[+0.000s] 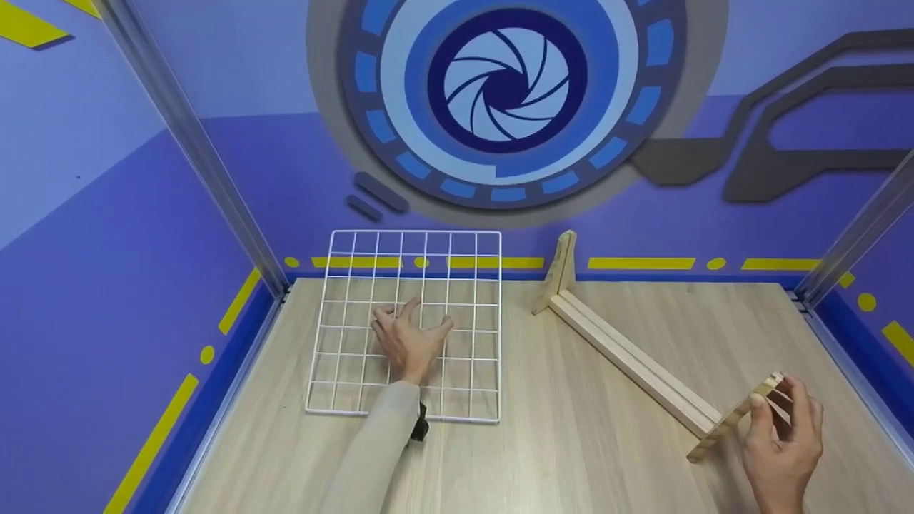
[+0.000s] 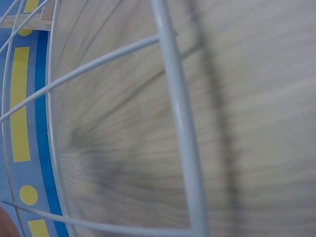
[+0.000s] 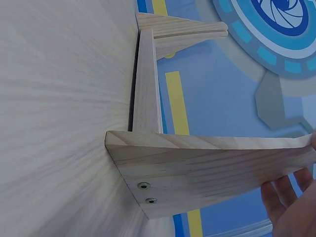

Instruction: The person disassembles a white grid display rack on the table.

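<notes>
My left hand [image 1: 408, 346] holds a white wire grid panel [image 1: 499, 321], its fingers spread across the middle squares and bent at the wires. The panel's thick wire [image 2: 178, 103] crosses the left wrist view, with its shadow on the tabletop beside it. At the right, my right hand [image 1: 785, 442] grips the upper end of the near end board of a wooden stand [image 1: 635, 363]. Two metal screws show low on that end board [image 3: 197, 170] in the right wrist view. A grooved beam joins it to a pointed far end board [image 3: 182, 32].
Beneath both things lies a pale wood-grain tabletop [image 1: 571, 442]. A blue and purple printed wall [image 1: 257, 171] rises behind it, and metal posts [image 1: 193, 143] stand at the corners. The far end board is close to the back wall.
</notes>
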Demonstrator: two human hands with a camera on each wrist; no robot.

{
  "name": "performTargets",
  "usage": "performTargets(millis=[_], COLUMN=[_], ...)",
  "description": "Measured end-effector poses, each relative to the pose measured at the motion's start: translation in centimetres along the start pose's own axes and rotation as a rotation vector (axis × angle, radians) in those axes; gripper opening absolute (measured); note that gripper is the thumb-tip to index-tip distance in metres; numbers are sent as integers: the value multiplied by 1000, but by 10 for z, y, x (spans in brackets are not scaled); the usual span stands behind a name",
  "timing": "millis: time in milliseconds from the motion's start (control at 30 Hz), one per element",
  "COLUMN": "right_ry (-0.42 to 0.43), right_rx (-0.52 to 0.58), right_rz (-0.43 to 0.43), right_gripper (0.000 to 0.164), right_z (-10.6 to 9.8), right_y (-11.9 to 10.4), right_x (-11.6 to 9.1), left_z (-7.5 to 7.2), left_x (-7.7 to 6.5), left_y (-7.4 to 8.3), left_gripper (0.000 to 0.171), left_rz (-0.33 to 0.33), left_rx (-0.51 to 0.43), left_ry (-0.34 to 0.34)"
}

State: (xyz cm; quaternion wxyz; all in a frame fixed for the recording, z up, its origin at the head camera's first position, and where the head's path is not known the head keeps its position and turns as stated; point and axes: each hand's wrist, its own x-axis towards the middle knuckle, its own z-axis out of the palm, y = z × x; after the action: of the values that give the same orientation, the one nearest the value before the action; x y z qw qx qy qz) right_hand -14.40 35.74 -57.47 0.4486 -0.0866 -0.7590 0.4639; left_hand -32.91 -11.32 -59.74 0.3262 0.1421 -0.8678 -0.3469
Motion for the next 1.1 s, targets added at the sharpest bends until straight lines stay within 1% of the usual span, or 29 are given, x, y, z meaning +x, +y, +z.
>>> performTargets(millis=[133, 233, 433, 500, 567, 633, 700, 800, 967, 1100], right_ry=[-3, -3, -5, -6, -4, -3, -7, -7, -14, -11], right_rx=[3, -2, 16, 18, 20, 17, 15, 25, 22, 17], right_rz=[-16, -17, -14, -18, -17, -15, -9, -4, 4, -2], right_gripper=[52, 51, 49, 49, 49, 50, 52, 53, 53, 53], right_z=[0, 0, -1, -1, 0, 0, 0, 0, -1, -1], right_y=[4, 1, -26, -30, -26, -17, -9, -1, 0, -3], right_x=[0, 0, 0, 0, -1, -1, -1, -1, 0, 0], left_z=[0, 0, 2, 2, 3, 3, 3, 2, 2, 4], left_x=[1, 1, 0, 0, 0, 0, 0, 0, 0, -1], left_y=[-1, -2, -3, -3, -2, -2, -2, -1, -1, -2], left_gripper=[73, 73, 70, 70, 71, 71, 72, 72, 74, 74], left_rz=[5, 9, 34, 43, 45, 42, 33, 15, -23, -46], left_rx=[6, 6, -12, -7, 3, 7, 6, 4, 2, 5], left_ry=[1, -8, -31, -27, -22, -21, -26, -40, -51, -50])
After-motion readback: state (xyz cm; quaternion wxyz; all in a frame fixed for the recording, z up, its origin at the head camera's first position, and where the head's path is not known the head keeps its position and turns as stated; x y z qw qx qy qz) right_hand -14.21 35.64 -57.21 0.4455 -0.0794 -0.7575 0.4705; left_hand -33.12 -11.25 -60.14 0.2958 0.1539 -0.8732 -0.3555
